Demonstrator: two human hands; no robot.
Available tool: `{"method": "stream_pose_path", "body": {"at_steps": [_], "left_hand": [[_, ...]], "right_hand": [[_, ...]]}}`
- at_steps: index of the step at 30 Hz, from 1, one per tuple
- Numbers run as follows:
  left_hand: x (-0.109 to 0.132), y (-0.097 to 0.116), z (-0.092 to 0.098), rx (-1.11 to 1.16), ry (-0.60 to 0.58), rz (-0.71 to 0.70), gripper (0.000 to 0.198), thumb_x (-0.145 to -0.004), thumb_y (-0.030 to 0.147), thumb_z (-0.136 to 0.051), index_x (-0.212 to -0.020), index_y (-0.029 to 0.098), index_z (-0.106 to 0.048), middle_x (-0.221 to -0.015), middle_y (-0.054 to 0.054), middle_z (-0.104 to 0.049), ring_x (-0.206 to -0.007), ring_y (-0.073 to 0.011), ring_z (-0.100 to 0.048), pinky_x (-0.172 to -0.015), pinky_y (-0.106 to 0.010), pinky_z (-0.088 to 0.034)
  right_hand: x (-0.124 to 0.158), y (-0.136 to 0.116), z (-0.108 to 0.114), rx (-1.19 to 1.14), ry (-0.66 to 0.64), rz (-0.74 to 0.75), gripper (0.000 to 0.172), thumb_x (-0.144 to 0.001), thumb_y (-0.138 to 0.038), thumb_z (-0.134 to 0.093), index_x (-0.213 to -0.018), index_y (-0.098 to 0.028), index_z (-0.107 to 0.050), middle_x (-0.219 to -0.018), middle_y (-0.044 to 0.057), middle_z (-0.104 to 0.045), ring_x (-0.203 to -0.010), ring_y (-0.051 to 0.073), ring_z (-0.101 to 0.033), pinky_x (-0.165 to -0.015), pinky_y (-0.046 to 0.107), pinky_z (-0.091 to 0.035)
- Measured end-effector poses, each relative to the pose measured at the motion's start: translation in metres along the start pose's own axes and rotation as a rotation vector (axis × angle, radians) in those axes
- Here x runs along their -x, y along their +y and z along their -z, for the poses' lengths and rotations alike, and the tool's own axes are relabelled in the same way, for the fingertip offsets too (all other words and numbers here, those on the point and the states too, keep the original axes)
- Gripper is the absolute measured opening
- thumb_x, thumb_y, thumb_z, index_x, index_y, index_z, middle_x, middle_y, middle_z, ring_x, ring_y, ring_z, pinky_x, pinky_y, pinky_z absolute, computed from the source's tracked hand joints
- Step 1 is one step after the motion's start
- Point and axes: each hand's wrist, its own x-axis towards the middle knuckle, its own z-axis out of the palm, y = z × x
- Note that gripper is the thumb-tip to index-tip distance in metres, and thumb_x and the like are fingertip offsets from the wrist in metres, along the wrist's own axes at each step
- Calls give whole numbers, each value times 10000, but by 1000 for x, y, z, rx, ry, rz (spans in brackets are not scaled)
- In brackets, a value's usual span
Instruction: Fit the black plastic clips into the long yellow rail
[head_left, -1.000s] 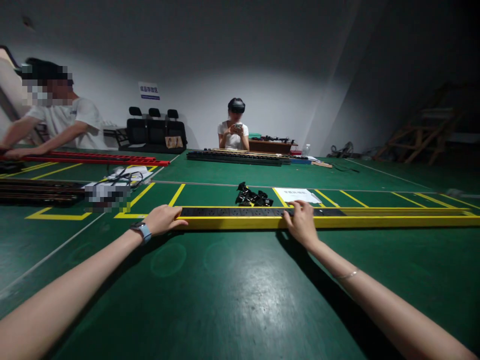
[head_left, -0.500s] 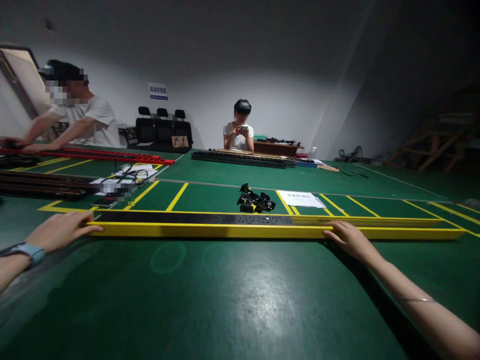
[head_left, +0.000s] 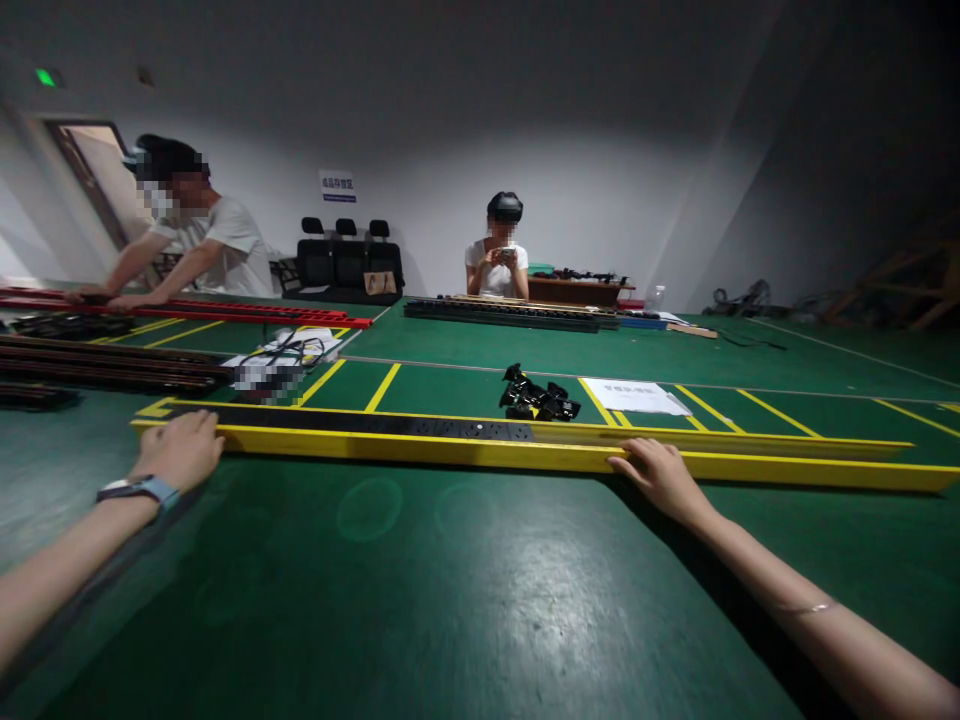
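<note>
A long yellow channel (head_left: 420, 449) lies across the green table in front of me, its open side up. Inside its left part sits a black socket strip (head_left: 360, 424), with several outlets near the strip's right end. My left hand (head_left: 180, 448), a watch on its wrist, is closed over the channel's near edge, a little in from the left end. Its fingertips are partly hidden. Farther right, my right hand (head_left: 660, 474) grips the same edge, fingers bent over the rim. Beyond the channel lies a pile of small black parts (head_left: 538, 396).
Behind the channel are a paper sheet (head_left: 637, 396), a bundle of cables (head_left: 289, 348) and dark strips (head_left: 112, 365). A co-worker (head_left: 202, 240) leans over red channels (head_left: 255, 312) at left. Another person (head_left: 498, 258) sits behind stacked dark channels (head_left: 502, 314).
The yellow channel and socket strip have shifted left, my right hand moving along with them. My left hand now lies farther in from the channel's left end. The view has turned slightly left.
</note>
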Motion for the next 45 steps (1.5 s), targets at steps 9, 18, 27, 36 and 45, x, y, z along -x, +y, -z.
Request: {"method": "stream_pose_path", "body": {"at_steps": [9, 18, 27, 36, 45], "left_hand": [[87, 314, 13, 359, 20, -825, 435, -875, 332, -452, -1250, 117, -508, -1297, -185, -535, -1200, -293, -482, -999, -418, -349], [101, 382, -6, 510, 88, -875, 477, -855, 193, -461, -1318, 98, -391, -1333, -150, -481, -1257, -264, -415, -1074, -429, -318], [102, 381, -11, 511, 114, -675, 434, -834, 215, -503, -1248, 113, -420, -1254, -148, -509, -1197, -289, -438, -1055, -469, -340], [101, 375, -10, 476, 134, -726, 458, -836, 213, -495, -1273, 118, -399, -1269, -150, -499, -1210, -294, -440, -1058, -470, -337], [102, 375, -10, 471, 127, -734, 472, -832, 225, -502, -1276, 102, -399, -1282, -163, -482, -1219, -301, -422, -1067, -482, -325]], "right_hand": [[-25, -112, -2, -126, 163, 149, 266, -914, -333, -444, -1100, -195, -573, -1105, 129, -607, -1053, 255, -547, -909, 428, -442], [-40, -167, -22, -271, 159, 224, 414, -898, -187, -453, -1312, -193, -465, -1276, 102, -550, -1191, 227, -487, -1028, 441, -402], [-42, -164, -25, -156, 113, 190, 397, -932, -283, -470, -1327, -254, -492, -1248, 88, -555, -1143, 234, -495, -979, 418, -422], [-46, -154, -23, -150, 129, 223, 351, -935, -228, -445, -1272, -233, -545, -1182, 93, -576, -1091, 211, -516, -951, 370, -441], [-43, -151, -22, -131, 176, 179, 353, -890, -280, -520, -1239, -275, -569, -1255, 102, -494, -1158, 252, -459, -955, 426, -411]]}}
